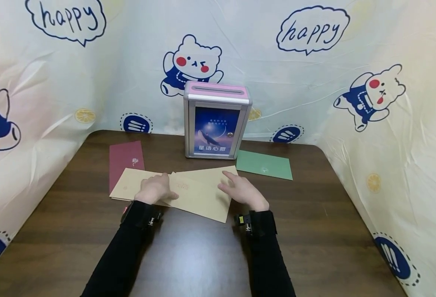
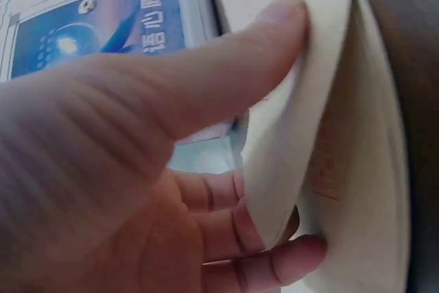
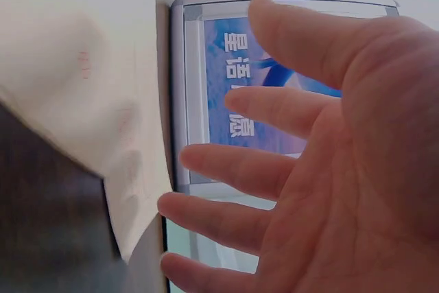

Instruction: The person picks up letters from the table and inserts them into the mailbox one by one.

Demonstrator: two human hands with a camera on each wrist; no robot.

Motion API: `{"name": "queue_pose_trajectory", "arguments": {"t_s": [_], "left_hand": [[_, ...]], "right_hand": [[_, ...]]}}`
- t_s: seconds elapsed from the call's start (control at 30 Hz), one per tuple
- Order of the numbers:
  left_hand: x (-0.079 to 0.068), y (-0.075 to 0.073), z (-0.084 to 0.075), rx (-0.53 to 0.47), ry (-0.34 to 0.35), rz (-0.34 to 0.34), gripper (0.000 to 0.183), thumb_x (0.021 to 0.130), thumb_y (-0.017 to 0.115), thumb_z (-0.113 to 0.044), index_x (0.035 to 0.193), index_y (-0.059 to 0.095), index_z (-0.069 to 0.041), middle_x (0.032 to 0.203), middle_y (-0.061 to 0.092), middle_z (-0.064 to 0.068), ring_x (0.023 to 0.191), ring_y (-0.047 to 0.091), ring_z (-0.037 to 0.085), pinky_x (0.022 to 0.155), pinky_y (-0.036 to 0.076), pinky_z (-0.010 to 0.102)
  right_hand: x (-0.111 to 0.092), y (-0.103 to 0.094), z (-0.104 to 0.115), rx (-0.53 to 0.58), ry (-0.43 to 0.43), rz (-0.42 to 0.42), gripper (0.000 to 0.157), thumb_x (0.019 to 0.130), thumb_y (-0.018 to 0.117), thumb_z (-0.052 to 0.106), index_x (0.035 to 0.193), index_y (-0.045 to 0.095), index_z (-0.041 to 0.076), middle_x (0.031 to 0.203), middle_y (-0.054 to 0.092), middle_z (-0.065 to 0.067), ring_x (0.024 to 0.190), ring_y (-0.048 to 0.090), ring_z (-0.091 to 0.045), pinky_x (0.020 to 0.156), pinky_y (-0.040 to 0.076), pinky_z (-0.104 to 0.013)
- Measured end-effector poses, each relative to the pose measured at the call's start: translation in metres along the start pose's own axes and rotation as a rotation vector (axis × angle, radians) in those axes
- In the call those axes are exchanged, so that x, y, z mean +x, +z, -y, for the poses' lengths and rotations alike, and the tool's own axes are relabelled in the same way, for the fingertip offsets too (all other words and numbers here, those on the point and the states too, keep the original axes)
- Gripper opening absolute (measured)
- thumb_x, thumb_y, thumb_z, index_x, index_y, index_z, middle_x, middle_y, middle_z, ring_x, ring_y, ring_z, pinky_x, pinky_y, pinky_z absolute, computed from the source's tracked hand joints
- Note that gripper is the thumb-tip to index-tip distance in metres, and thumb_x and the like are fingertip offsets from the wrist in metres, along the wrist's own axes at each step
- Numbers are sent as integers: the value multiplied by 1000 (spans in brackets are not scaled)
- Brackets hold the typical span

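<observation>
My left hand [image 1: 155,189] pinches a cream envelope [image 1: 204,196], its red print [image 1: 182,186] illegible; it stretches toward my right hand [image 1: 245,193], fingers spread, gripping nothing. Beyond both hands, the box [image 1: 217,128] reads 星语心愿, the backdrop [image 1: 255,37] "happy".

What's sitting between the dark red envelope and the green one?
In the head view, a silver-framed box stands between the dark red envelope and green envelope, towards the back; nearer the person are cream envelopes.
</observation>
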State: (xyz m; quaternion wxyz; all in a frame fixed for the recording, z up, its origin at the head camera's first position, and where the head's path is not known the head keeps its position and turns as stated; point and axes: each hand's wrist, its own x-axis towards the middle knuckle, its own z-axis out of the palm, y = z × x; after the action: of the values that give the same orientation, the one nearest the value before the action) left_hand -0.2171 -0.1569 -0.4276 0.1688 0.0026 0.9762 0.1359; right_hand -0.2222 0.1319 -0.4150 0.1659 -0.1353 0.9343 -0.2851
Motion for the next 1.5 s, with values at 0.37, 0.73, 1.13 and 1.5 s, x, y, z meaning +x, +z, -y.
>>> {"name": "queue_pose_trajectory", "arguments": {"t_s": [0.37, 0.73, 1.13, 1.5], "left_hand": [[-10, -12, 7, -168, 170, -97, 45, 97, 66, -29, 130, 58, 0, 111, 69, 18, 94, 63, 30, 79, 49, 46], [-25, -20, -12, -304, 358, -286, 23, 97, 68, -28, 87, 53, -15, 67, 37, -3, 63, 43, 16, 60, 31, 30], [-37, -38, -23, -434, 442, -302, 20, 99, 65, -27, 89, 53, -15, 67, 39, -3, 58, 36, 12, 58, 30, 25], [-44, -45, -26, -524, 455, -354, 11, 101, 63, -26, 105, 63, -15, 85, 65, 2, 69, 48, 17, 62, 36, 28]], "right_hand": [[-5, 5, 2, 17, -14, 34, 63, 101, 58, 43, 157, 37, 20, 160, 42, -8, 148, 40, -29, 119, 35, -52], [-10, 1, 9, 11, -53, 9, 64, 99, 62, 42, 155, 40, 22, 157, 47, -7, 140, 50, -26, 112, 43, -49], [-14, -6, 16, 57, -113, -56, 55, 97, 65, 45, 147, 50, 28, 127, 68, 1, 102, 63, -13, 92, 51, -39], [-18, -14, 21, 81, -219, -82, 21, 101, 60, 35, 92, 70, 19, 80, 58, 7, 74, 50, -12, 67, 39, -26]]}}
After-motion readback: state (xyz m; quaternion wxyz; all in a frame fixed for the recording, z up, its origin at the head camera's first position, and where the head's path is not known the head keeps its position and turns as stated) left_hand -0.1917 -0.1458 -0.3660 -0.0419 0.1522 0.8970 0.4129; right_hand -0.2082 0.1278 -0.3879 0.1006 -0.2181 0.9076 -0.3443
